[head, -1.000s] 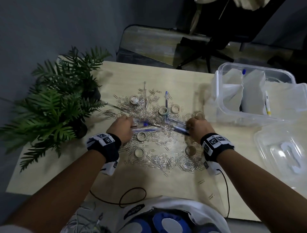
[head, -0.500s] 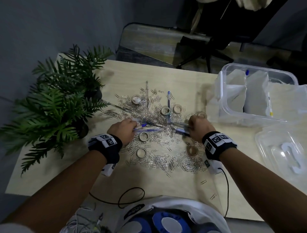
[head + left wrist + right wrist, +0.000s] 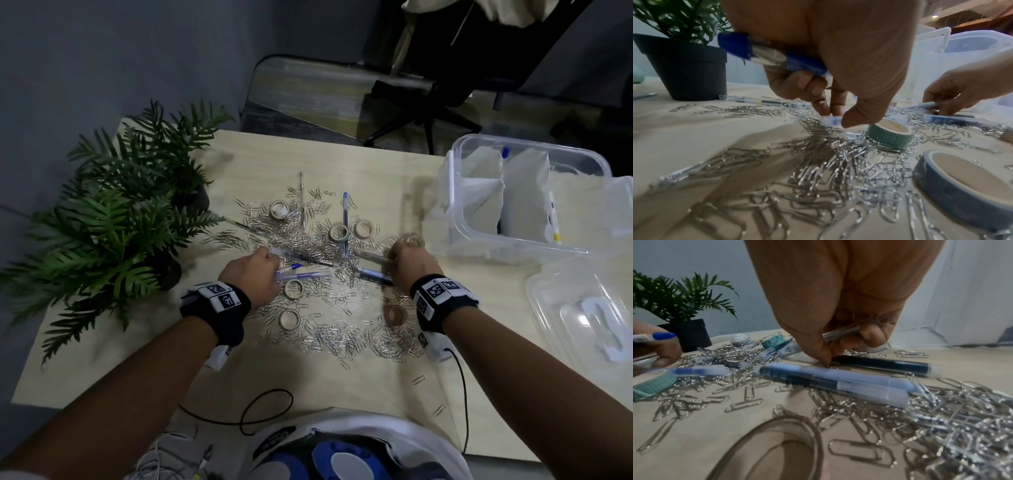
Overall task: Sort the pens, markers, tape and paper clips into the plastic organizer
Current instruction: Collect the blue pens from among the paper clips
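Silver paper clips (image 3: pixel 342 335) cover the middle of the table, with several tape rolls (image 3: pixel 294 288) and pens among them. My left hand (image 3: pixel 251 277) grips a blue-capped pen (image 3: pixel 777 56) in the palm, while its fingertips (image 3: pixel 824 110) pinch the end of another pen (image 3: pixel 831 121) lying on the clips. My right hand (image 3: pixel 411 263) curls round a clear pen (image 3: pixel 840 334) and touches the table beside a dark blue marker (image 3: pixel 890 364). A light blue marker (image 3: pixel 838 379) lies in front of it. The clear plastic organizer (image 3: pixel 459 205) stands at the right, with a pen (image 3: pixel 553 222) inside.
Potted plants (image 3: pixel 120 219) crowd the table's left side. The organizer's lid (image 3: pixel 582 308) lies at the right front. A black cable (image 3: pixel 263 407) loops near the front edge. An office chair (image 3: pixel 428 102) stands beyond the table.
Both hands stay low over the pile with pens in them. They have hardly shifted, and the head view has drifted slightly.
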